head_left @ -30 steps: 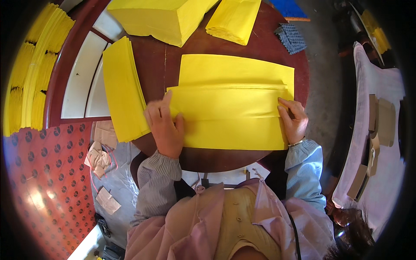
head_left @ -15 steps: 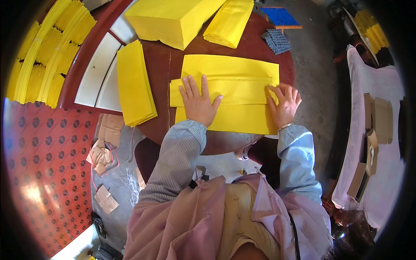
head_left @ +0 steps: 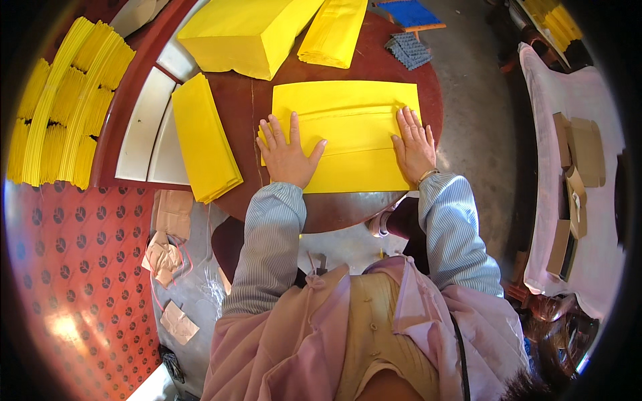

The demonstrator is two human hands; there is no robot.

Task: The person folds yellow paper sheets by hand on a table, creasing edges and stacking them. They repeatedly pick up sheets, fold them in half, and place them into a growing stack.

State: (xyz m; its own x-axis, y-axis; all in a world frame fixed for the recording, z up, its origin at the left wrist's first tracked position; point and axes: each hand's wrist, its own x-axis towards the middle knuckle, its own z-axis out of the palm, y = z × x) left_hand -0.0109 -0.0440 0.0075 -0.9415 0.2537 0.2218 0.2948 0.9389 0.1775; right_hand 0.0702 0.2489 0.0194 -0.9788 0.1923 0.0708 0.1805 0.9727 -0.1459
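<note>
A folded yellow sheet [head_left: 348,167], paper or fabric, I cannot tell which, lies before me with a narrower strip folded across its middle. On the left end of that strip my left hand [head_left: 289,154] lies flat, fingers spread and thumb out. My right hand [head_left: 416,146] presses flat on the right end, its fingers pointing away from me and closer together. Neither hand grips anything. Left of the sheet rests a flat folded yellow stack [head_left: 204,137]. Behind it are a large yellow block-shaped stack [head_left: 224,50] and a yellow folded bundle [head_left: 332,33].
The round dark red table [head_left: 244,100] bears all this. Grey ridged pieces [head_left: 408,51] and a blue-topped stool [head_left: 411,13] are at the far right. Bundled yellow stacks [head_left: 67,100] stand at left. Opened cardboard boxes [head_left: 588,150] lie on a pink cloth [head_left: 542,254] at right.
My right hand has gone from bent fingers at the strip's right edge to lying flat on it. The folded strip's upper edge now sits higher on the sheet. The whole view has shifted slightly.
</note>
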